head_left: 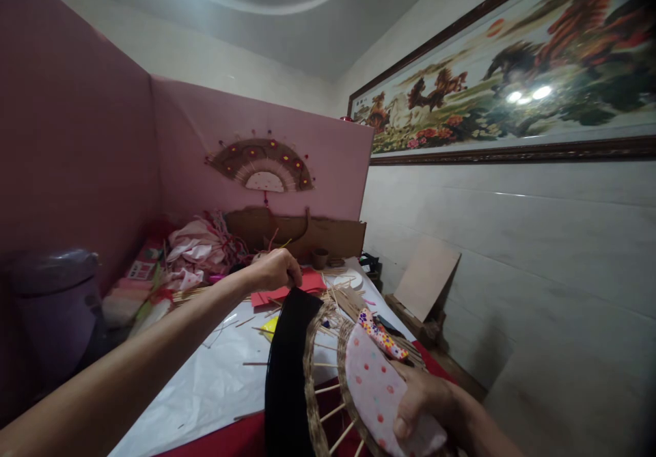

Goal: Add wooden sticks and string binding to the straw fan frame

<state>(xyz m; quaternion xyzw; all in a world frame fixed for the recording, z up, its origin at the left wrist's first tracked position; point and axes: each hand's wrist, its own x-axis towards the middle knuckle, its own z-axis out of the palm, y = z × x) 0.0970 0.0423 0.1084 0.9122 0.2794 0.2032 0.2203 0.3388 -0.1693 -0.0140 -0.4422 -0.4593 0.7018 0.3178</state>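
A half-round craft fan stands tilted in front of me, with thin wooden sticks, braided straw-coloured bands and a wide black outer band. Its inner part is a white half-circle of cloth with red dots. My right hand grips this cloth part, thumb on the near face. My left hand is closed at the top end of the black band, fingers pinched together; what exactly lies between the fingertips is hard to see. A flower-patterned strip shows beside the cloth, above my right hand.
The table has a white sheet and red cloth. Red paper, loose sticks, a small brown pot and crumpled pink cloth lie toward the back. A finished fan hangs on the pink panel. A lidded bin stands left.
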